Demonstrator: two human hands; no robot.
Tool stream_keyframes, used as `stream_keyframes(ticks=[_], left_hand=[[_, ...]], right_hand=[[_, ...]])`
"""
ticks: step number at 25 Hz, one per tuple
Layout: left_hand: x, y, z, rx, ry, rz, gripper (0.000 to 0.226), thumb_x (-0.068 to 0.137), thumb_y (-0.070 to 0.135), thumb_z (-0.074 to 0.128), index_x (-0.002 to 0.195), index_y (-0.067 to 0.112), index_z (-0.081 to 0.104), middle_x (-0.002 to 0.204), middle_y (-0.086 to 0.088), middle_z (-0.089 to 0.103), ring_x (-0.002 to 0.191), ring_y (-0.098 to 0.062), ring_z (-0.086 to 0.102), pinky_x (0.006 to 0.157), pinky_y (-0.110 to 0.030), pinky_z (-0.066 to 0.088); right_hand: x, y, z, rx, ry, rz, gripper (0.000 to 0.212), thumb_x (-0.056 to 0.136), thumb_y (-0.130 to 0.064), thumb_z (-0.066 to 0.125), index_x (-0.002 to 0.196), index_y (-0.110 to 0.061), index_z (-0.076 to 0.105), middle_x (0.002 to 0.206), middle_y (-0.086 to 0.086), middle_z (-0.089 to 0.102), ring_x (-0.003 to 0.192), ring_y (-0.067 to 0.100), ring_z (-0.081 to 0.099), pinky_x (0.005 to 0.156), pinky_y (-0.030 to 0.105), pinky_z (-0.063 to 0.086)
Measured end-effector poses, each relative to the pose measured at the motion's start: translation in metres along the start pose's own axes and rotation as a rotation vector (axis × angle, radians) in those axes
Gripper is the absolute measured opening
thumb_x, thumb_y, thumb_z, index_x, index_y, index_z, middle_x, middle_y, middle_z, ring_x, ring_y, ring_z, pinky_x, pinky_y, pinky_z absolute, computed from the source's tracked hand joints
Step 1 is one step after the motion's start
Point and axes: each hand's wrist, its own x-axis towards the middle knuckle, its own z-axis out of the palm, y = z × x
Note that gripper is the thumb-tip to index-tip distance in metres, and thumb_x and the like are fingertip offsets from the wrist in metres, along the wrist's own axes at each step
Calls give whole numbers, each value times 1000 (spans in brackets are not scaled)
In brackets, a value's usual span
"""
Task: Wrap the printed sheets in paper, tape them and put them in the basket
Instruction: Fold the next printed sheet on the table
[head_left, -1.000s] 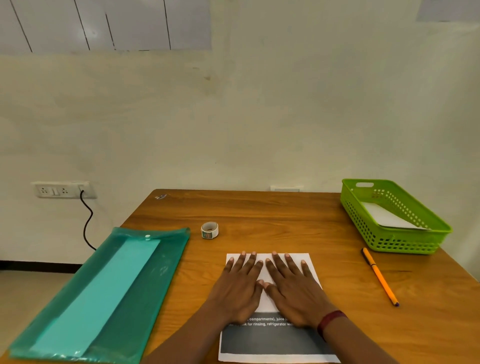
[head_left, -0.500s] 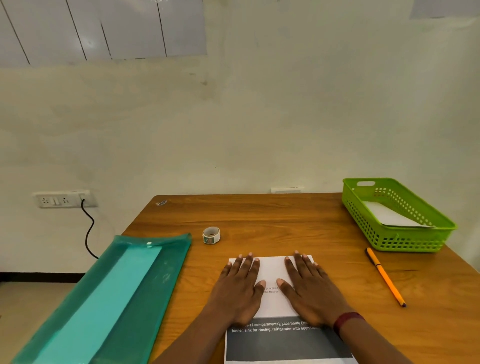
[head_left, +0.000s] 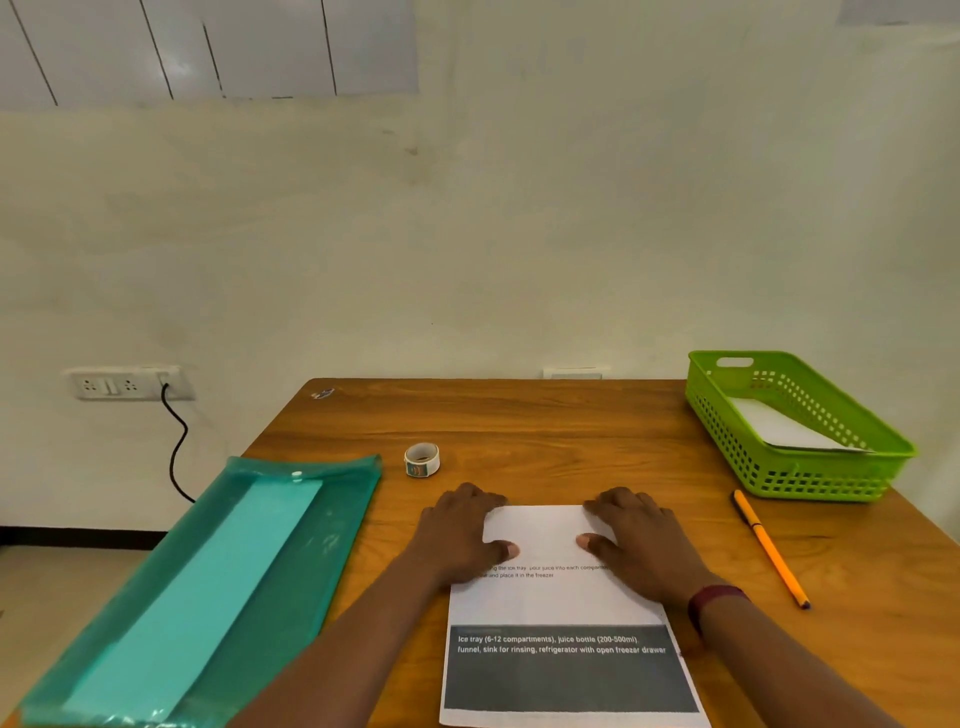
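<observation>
Hands apart: left hand and right hand each pinch a far corner of the white printed paper sheet, long axis running near-to-far.

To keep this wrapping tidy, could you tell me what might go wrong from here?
The left hand and right hand pinch the printed sheet at its far corners; an uneven pull could give a crooked fold. The tape roll sits just beyond the left hand and might get knocked away.
</observation>
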Motion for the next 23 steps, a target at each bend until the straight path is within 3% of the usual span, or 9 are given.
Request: stream_keyframes(ticks=[7,12,17,23], left_hand=[[22,17,-21,68,-164,-91,86,75,52,77,144,33,30,149,-3,33,139,-29,27,109,-52,30],[24,23,-22,92,-226,-126,79,76,50,77,142,33,36,148,-6,32,141,-31,22,111,-55,24],[18,23,-21,43,-133,-129,76,73,48,80,134,32,37,141,-7,32,136,-30,26,106,-54,28],[7,18,-14,24,6,-102,75,71,50,80,130,30,38,134,-2,46,130,-27,36,102,-54,33]], right_hand=[[17,8,-9,29,-112,-4,66,87,-55,59,145,-36,35,133,0,41,123,21,36,95,35,33],[23,4,-12,46,-204,30,69,86,-51,63,146,-34,34,130,5,37,125,27,31,101,42,32],[22,3,-13,82,-143,51,67,83,-48,68,139,-31,36,130,4,36,125,26,30,100,42,31],[12,-3,-10,96,25,57,64,78,-47,74,130,-29,41,126,-1,46,121,22,38,94,39,35]])
